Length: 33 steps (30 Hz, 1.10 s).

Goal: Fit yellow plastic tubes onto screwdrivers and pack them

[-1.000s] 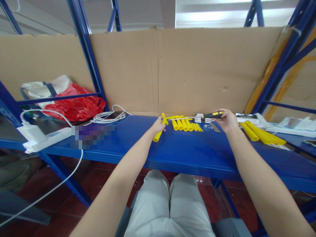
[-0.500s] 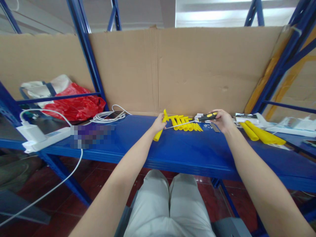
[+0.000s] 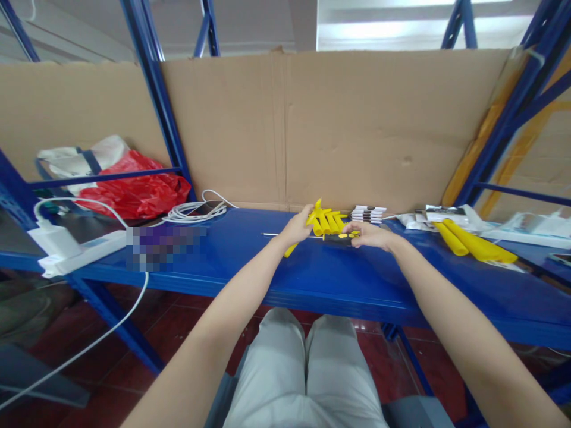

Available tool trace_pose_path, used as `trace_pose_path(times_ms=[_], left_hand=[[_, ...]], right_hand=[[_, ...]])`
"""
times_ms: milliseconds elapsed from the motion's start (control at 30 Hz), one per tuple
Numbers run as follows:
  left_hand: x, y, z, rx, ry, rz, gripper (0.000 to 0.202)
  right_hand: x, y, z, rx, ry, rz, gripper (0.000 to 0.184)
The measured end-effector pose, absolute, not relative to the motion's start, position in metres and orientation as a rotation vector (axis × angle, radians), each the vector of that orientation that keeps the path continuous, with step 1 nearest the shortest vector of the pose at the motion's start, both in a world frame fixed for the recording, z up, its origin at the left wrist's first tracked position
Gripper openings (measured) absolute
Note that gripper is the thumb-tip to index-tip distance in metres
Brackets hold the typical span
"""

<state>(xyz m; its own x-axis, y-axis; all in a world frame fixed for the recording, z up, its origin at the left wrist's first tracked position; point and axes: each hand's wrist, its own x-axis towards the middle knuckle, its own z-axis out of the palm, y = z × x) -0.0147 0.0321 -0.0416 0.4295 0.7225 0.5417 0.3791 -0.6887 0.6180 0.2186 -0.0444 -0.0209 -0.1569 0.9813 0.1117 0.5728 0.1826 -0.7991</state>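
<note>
My left hand (image 3: pixel 298 227) is closed around a yellow tube-like piece (image 3: pixel 291 250), whose lower end shows below the hand and a flared yellow tip above it. My right hand (image 3: pixel 370 235) grips the black-and-yellow handle of a screwdriver (image 3: pixel 336 239) low over the blue shelf. Its thin metal shaft points left, passes by my left hand and comes out on the other side; whether it touches the yellow piece I cannot tell. Just behind both hands lies a row of several yellow tubes (image 3: pixel 329 224), partly covered by my fingers.
A stack of small white-and-black packets (image 3: pixel 368 213) stands behind my right hand. Larger yellow rolls (image 3: pixel 473 241) lie at the right. On the left are a coiled white cable (image 3: pixel 194 211), a red plastic bag (image 3: pixel 136 190) and a power strip (image 3: pixel 89 251). Cardboard (image 3: pixel 357 131) walls the back.
My right hand has moved left with the screwdriver, whose shaft now reaches past my left hand. My left hand and its yellow piece have shifted slightly right.
</note>
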Motion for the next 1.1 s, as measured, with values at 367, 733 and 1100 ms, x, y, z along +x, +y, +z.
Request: trace_pose_path(times_ms=[367, 733, 1100], left_hand=[[0.001, 0.010, -0.036, 2.598, 1.028, 0.969, 0.062], [0.004, -0.007, -0.030, 2.785, 1.128, 0.739, 0.062], [0.006, 0.003, -0.038, 2.649, 0.962, 0.909, 0.062]], right_hand=[[0.217, -0.028, -0.031, -1.548, -2.077, 0.467, 0.027], [0.196, -0.017, -0.035, -1.036, -1.693, 0.439, 0.032], [0.189, -0.025, -0.031, -1.072, -1.606, 0.512, 0.046]])
